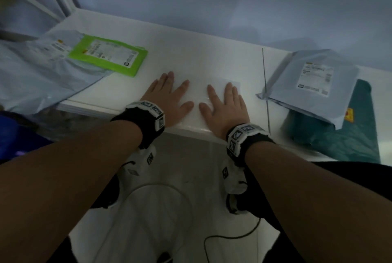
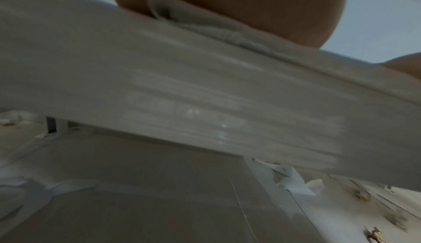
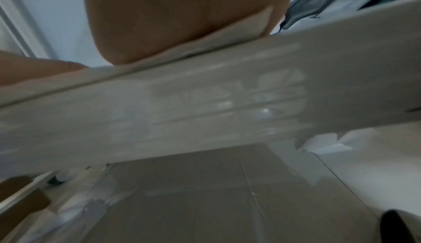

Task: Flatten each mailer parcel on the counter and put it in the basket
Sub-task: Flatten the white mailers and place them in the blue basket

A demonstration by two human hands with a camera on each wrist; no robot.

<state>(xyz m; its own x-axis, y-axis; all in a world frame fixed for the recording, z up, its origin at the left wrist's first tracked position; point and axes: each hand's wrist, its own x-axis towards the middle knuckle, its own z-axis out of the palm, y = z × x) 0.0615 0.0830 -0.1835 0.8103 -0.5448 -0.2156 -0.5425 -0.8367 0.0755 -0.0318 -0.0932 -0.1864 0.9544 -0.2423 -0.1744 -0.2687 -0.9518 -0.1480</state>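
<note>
Printed labels on the green plastic mailer (image 1: 108, 55) and grey plastic mailer (image 1: 311, 84) are blurring beyond reading. The left hand (image 1: 169, 99) and right hand (image 1: 226, 105) are pressing straight, spread fingers on a flat white mailer (image 1: 197, 86) atop the white counter (image 1: 191, 50).

- Right hand (image 3: 182, 21): heel of the palm is being pressed flat down at the counter's near edge.
- White mailer (image 3: 239, 29): a pale corner is being pinned under the palm, on top of the counter.
- Counter (image 3: 205, 99): its white front edge is being shown as a blurred, glossy band running across the view.
- Grey mailer (image 3: 318, 3): a crumpled edge is being seen at upper right, on the counter.
- Floor (image 3: 193, 193): being shown below, with pale scraps lying about.
</note>
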